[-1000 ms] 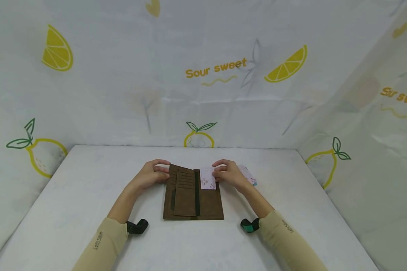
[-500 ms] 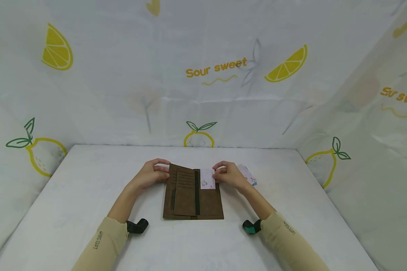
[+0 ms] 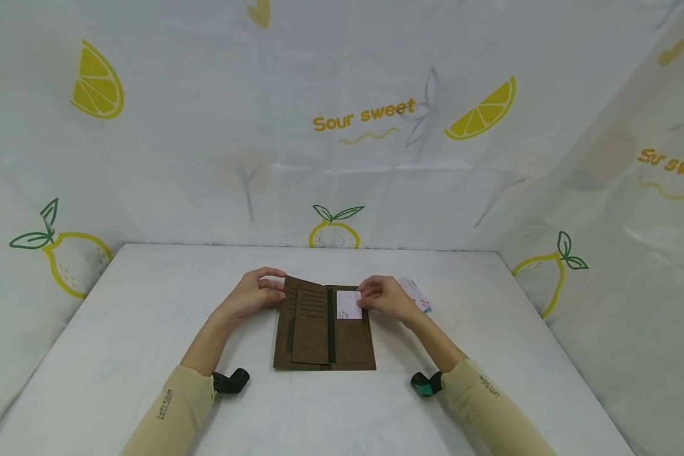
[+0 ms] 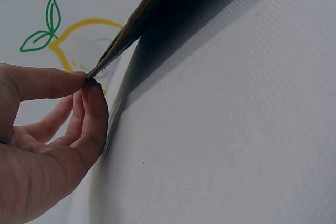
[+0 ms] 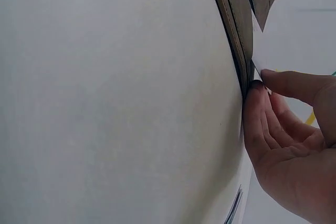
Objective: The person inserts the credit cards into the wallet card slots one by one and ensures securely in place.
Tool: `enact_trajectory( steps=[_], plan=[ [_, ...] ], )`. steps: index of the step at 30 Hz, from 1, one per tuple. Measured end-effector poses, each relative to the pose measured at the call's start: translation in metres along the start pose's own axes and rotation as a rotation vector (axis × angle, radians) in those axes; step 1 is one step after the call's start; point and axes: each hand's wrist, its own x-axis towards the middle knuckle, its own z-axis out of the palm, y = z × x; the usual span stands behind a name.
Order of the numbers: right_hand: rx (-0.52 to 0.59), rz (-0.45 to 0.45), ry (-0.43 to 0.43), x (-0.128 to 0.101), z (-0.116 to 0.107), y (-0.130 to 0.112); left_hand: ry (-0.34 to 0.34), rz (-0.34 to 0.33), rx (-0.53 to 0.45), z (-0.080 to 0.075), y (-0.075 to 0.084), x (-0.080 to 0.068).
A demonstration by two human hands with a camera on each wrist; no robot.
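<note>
Brown suede-like wallet (image 3: 323, 329) lies open on the white table (image 3: 120, 329), a card going into its right half.

The right hand (image 3: 389, 299) pinches a pale card (image 3: 349, 304), partly seated in a pocket; the left hand (image 3: 254, 293) pinches the wallet's far left corner, lifting that flap. The insertion looks half done; finishing likely needs a straight push. More cards (image 3: 417, 293) lie beside the right hand.
</note>
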Motion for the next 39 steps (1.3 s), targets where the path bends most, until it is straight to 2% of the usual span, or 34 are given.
enact_trajectory(
  steps=[8, 21, 39],
  plan=[
    [-0.037, -0.010, -0.057, -0.0018, -0.0007, 0.0006, 0.001, -0.002, 0.001, 0.0001, 0.0021, -0.0022],
    [-0.064, -0.014, -0.068, -0.0058, -0.0022, 0.0004, -0.001, -0.003, 0.000, 0.0008, 0.0033, -0.0041],
    [-0.122, -0.066, -0.129, -0.0055, -0.0054, 0.0009, -0.004, -0.004, -0.004, 0.0002, 0.0021, -0.0021]
  ],
)
